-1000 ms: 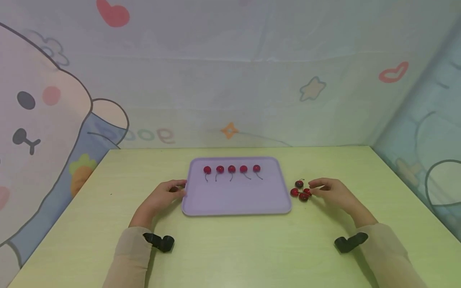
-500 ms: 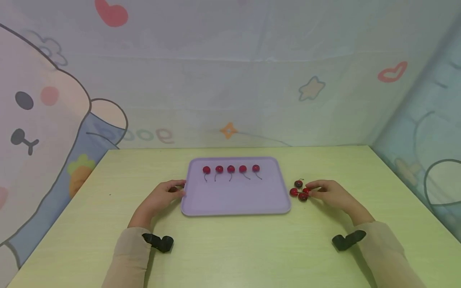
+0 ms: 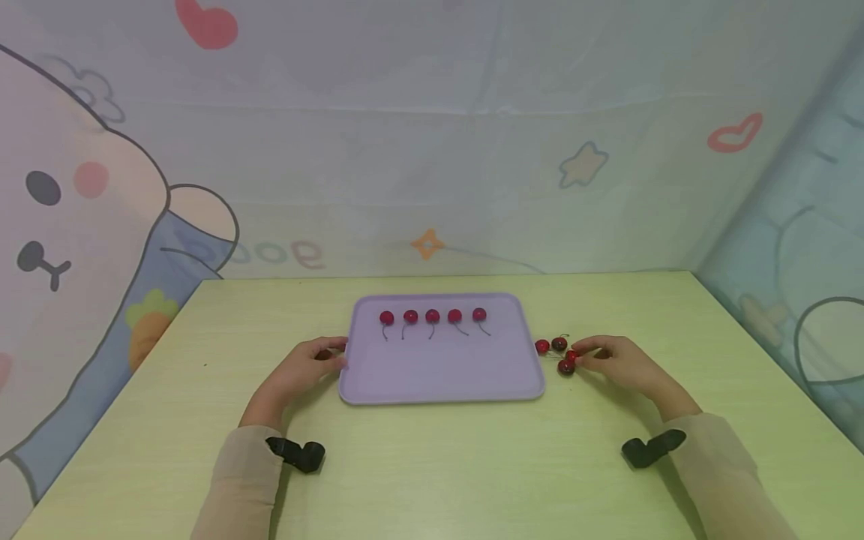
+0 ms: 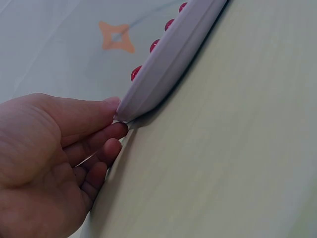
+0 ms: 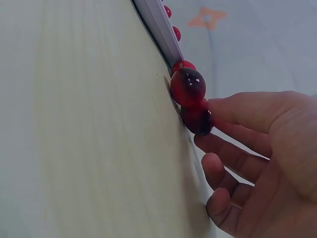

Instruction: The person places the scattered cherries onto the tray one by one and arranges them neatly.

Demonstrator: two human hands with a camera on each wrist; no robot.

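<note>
Left hand (image 3: 302,369) pinches the lilac tray (image 3: 442,379) at its left edge, thumb above, fingers below. Right hand (image 3: 617,361) pinches a dark cherry (image 3: 565,367) among the loose cherries (image 3: 559,343) on the table (image 3: 432,465), just right of the tray.

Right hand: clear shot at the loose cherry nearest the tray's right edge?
Probably yes. That cherry lies on the bare table just beyond the right hand; only the other loose cherries at its fingertips lie between.

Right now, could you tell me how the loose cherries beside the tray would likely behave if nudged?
The loose cherries look round and glossy, so they would probably roll and may slip from the right hand. They seem small, likely light. On the flat table, little would stop them.
</note>
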